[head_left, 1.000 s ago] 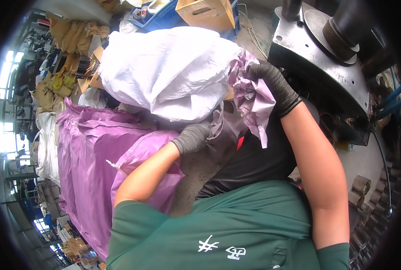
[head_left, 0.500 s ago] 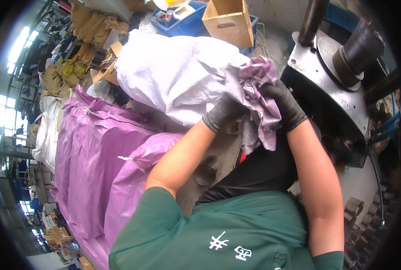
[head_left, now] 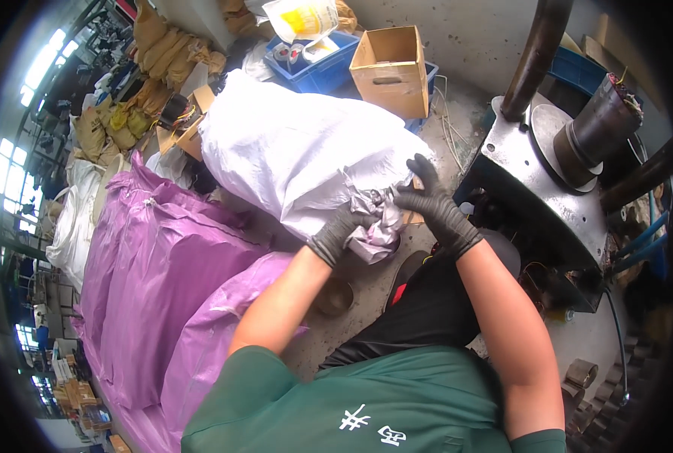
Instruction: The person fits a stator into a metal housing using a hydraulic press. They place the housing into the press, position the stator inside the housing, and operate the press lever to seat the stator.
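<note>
A big, full white woven sack (head_left: pixel 291 140) lies in front of me, its crumpled lilac-grey mouth (head_left: pixel 378 238) bunched up at the near right end. My left hand (head_left: pixel 341 230), in a black glove, is closed on this bunched mouth from the left. On the other side, my right hand (head_left: pixel 438 205), gloved the same, has thumb and fingers spread apart. Its thumb reaches close to the gathered mouth; whether it touches cannot be made out. Nothing shows in the right palm.
Filled purple sacks (head_left: pixel 170 279) stand at my left. Beyond the white sack are a cardboard box (head_left: pixel 389 87) and a blue crate (head_left: pixel 317 68). A heavy metal machine (head_left: pixel 540 177) with dark posts stands to the right. A metal ring (head_left: pixel 335 298) lies on the floor.
Both hands have come down and left. The sack's mouth, earlier held high and loose between both hands, is now bunched small in the left; the right hand has opened and moved off it.
</note>
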### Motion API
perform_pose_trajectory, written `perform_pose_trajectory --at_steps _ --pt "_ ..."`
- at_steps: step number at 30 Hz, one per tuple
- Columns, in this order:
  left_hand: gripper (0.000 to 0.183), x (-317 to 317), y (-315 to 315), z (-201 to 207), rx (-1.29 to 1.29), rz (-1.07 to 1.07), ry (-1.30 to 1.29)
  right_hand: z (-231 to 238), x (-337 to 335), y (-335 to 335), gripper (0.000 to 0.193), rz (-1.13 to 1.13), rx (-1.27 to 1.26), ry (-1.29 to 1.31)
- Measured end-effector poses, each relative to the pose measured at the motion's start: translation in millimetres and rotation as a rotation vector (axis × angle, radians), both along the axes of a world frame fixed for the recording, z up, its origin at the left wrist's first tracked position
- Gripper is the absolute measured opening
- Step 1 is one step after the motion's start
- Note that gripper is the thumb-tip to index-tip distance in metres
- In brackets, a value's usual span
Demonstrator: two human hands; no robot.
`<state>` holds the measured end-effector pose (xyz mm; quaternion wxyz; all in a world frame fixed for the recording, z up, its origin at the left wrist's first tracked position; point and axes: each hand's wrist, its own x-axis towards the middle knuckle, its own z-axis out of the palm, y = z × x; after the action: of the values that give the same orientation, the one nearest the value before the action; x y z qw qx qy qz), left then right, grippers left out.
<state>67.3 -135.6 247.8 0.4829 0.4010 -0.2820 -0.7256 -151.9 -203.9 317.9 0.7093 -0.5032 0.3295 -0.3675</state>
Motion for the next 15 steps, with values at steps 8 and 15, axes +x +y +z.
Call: perform_pose_trajectory --at_steps 8,15 --pt "0.042 107.4 -98.9 6.6 -0.25 0.23 -0.464 -45.8 15.5 -64.0 0.051 -0.463 0.562 -0.214" --pt "0.041 135.3 -143.3 117.4 -1.101 0.462 -1.662 -4.1 45.4 -50.9 0.066 -0.277 -0.045 0.666"
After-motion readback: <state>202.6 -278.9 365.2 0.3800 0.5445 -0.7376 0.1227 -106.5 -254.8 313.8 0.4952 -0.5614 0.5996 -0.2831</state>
